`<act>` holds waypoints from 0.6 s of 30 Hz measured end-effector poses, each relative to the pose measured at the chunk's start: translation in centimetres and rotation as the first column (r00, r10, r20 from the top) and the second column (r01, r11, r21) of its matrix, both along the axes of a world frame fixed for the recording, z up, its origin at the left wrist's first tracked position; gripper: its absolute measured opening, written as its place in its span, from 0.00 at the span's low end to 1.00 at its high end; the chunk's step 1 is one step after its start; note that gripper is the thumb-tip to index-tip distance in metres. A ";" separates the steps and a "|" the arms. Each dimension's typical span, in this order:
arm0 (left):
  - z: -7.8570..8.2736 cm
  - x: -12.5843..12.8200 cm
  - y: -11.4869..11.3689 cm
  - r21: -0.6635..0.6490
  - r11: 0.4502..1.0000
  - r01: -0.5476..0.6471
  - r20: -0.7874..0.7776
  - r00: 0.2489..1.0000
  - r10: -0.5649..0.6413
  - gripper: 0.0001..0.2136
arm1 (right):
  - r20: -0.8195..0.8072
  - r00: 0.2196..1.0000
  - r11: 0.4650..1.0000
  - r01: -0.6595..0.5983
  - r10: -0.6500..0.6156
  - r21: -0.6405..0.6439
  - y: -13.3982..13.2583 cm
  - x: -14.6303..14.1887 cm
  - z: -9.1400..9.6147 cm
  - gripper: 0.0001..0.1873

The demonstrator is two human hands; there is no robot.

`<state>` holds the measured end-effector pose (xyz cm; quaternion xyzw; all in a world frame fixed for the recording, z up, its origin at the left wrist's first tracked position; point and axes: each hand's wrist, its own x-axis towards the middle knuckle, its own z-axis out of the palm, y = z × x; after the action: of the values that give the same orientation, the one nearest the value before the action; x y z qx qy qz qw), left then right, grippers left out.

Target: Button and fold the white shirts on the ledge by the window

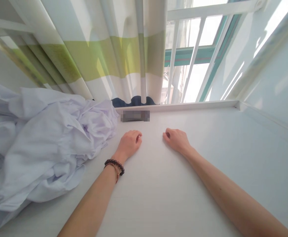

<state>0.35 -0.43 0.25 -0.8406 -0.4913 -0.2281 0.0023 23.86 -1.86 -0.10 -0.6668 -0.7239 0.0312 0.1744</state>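
My left hand (128, 144) rests on a white tabletop (144, 194), its fingers loosely curled shut with nothing visible in them. Dark beads and a thin reddish-brown band circle that wrist. To its right, a short gap away, my right hand (177, 141) lies on the same surface in a loose fist, and it too shows nothing held. A crumpled heap of white cloth (47, 144) is just left of my left hand, not touching it. Beyond that hand, by the far edge, sits a small dark object (135, 116) whose details are blurred out.
A raised white rim (195, 106) runs along the far edge. Behind it hangs a white and green curtain (104, 59), with white bars (174, 56) and a green-framed window (203, 54) to its right. A pale wall (277, 89) bounds the right side.
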 end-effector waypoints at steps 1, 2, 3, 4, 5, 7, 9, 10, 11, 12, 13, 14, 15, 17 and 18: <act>0.0 0.0 0.0 0.007 1.000 0.000 -0.008 1.000 0.000 0.07 | 0.001 1.000 1.000 0.000 0.000 0.001 0.0 0.0 0.0 0.14; 0.0 0.1 -0.1 0.013 1.000 -0.001 -0.016 1.000 0.001 0.08 | 0.002 1.000 1.000 0.000 0.000 0.002 0.0 0.0 0.0 0.14; 0.0 0.2 -0.2 0.020 1.000 -0.003 -0.025 1.000 0.004 0.08 | 0.004 1.000 1.000 -0.002 0.002 0.003 -0.1 0.0 -0.1 0.14; 0.0 0.2 -0.3 0.027 1.000 -0.008 -0.036 0.999 0.009 0.08 | 0.006 1.000 1.000 -0.004 0.004 0.003 -0.1 0.0 -0.1 0.14; 0.0 0.3 -0.4 0.035 0.999 -0.018 -0.046 0.999 0.019 0.08 | 0.008 1.000 1.000 -0.006 0.006 0.002 -0.1 0.0 -0.1 0.14; 0.2 0.2 -0.7 0.064 0.997 -0.049 -0.067 0.996 0.054 0.09 | 0.008 1.000 1.000 -0.005 0.005 0.003 -0.2 0.0 -0.1 0.14; 0.8 -0.3 -0.9 0.140 0.984 -0.106 -0.115 0.986 0.122 0.11 | -0.002 1.000 1.000 -0.005 0.005 0.004 -0.3 0.0 0.0 0.14; 1.3 -0.8 -1.0 0.193 0.970 -0.146 -0.142 0.974 0.175 0.12 | -0.007 1.000 1.000 -0.006 0.006 0.002 -0.3 -0.1 0.0 0.15; 2.0 -1.4 -1.1 0.249 0.950 -0.190 -0.166 0.958 0.235 0.13 | -0.011 1.000 1.000 -0.008 0.008 -0.002 -0.3 -0.1 0.0 0.15; 2.8 -2.2 -1.2 0.303 0.923 -0.235 -0.184 0.936 0.299 0.14 | -0.012 1.000 1.000 -0.013 0.013 -0.008 -0.4 -0.1 0.1 0.15; 3.8 -3.1 -1.4 0.351 0.893 -0.281 -0.192 0.912 0.363 0.14 | -0.010 1.000 1.000 -0.017 0.017 -0.015 -0.4 -0.1 0.0 0.15; 4.9 -4.0 -1.6 0.390 0.860 -0.329 -0.187 0.887 0.423 0.15 | -0.007 1.000 1.000 -0.021 0.021 -0.022 -0.4 -0.1 0.0 0.15; 6.0 -5.0 -1.8 0.423 0.824 -0.376 -0.175 0.859 0.482 0.16 | -0.003 1.000 0.999 -0.023 0.023 -0.026 -0.4 -0.1 0.0 0.15; 8.3 -7.0 -2.0 0.471 0.748 -0.468 -0.142 0.796 0.588 0.19 | 0.003 1.000 0.999 -0.019 0.019 -0.033 -0.4 -0.2 -0.1 0.15; 9.4 -8.0 -2.0 0.480 0.711 -0.513 -0.121 0.765 0.633 0.22 | 0.006 1.000 0.999 -0.014 0.015 -0.036 -0.4 -0.2 -0.1 0.15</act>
<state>-7.70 -2.45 9.68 -0.6460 -0.6635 -0.1960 0.3226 23.66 -2.27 -0.18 -0.6647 -0.7285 0.0435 0.1599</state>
